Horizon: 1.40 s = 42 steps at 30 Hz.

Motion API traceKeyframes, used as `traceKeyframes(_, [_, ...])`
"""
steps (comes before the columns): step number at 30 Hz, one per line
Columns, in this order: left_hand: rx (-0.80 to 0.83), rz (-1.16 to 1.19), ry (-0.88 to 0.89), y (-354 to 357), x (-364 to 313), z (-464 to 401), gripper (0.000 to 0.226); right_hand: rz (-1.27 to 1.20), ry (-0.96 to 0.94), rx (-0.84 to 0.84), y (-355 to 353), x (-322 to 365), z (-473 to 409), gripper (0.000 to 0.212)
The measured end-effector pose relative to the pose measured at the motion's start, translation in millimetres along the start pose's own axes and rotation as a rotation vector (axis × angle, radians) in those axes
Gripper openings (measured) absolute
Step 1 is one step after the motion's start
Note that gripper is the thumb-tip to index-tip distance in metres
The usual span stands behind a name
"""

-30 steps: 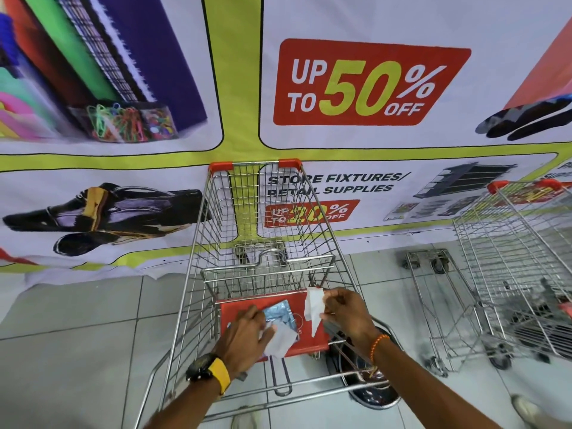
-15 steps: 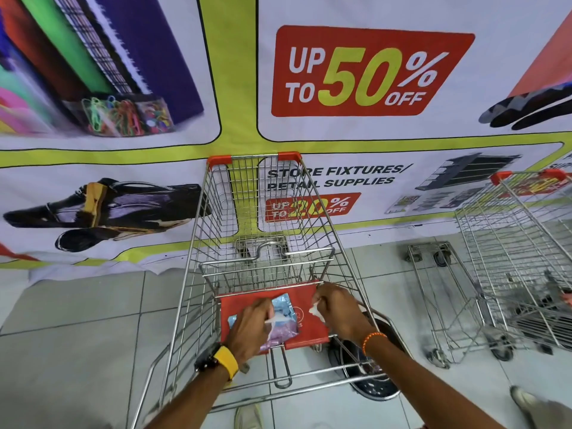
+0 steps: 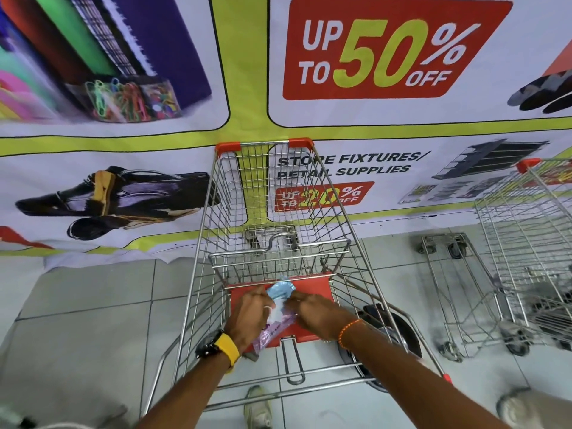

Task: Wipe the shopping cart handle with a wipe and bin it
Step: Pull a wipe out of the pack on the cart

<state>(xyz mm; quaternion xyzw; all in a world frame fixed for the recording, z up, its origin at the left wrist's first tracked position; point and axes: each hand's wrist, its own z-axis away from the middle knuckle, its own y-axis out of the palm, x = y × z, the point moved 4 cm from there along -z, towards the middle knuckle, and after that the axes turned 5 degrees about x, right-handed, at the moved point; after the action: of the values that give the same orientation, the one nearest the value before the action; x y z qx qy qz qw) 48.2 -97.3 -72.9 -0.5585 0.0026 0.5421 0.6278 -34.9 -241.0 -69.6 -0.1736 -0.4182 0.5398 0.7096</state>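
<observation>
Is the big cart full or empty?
Empty. Through the cart wires only floor and banner show; the wipes pack sits on the red flap.

Both hands [image 3: 252, 317] [image 3: 318, 315] together, fingers curled.

Silver wire cart [image 3: 272, 212] with red seat flap [image 3: 312, 284]; pale blue-and-lilac wipe pack [image 3: 280, 308]; yellow watch strap [image 3: 227, 348]; orange bead bracelet [image 3: 348, 331].
</observation>
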Motion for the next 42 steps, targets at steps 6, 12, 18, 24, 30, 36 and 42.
traceKeyframes(6, [0.057,-0.167,0.093,14.2,-4.1,7.1,0.030,0.013,0.065,0.000,-2.7,1.1,-7.8,0.027])
traceKeyframes(12, [0.077,-0.309,0.149,24.8,-5.1,-1.6,0.035,-0.009,0.118,-0.022,-3.6,-0.7,-10.7,0.023])
traceKeyframes(18, [0.088,-0.201,0.044,30.3,3.4,-7.7,0.017,-0.101,0.168,-0.120,-4.2,-9.0,-7.3,0.021])
traceKeyframes(24, [0.153,-0.286,0.026,28.6,5.9,-12.7,0.027,-0.275,0.179,-0.097,-1.7,-18.5,-3.9,0.017])
traceKeyframes(30, [0.168,-0.436,0.020,29.3,6.4,-9.5,0.021,-0.467,0.242,-0.163,-2.3,-32.2,4.2,0.015])
traceKeyframes(36, [0.119,-0.343,0.017,20.4,3.7,-1.8,0.028,-0.747,0.228,-0.257,-18.7,-38.1,18.0,0.018])
traceKeyframes(42, [-0.013,-0.084,0.144,0.8,-6.5,9.7,0.032,-1.204,0.188,-0.402,-27.5,-29.3,40.7,0.015])
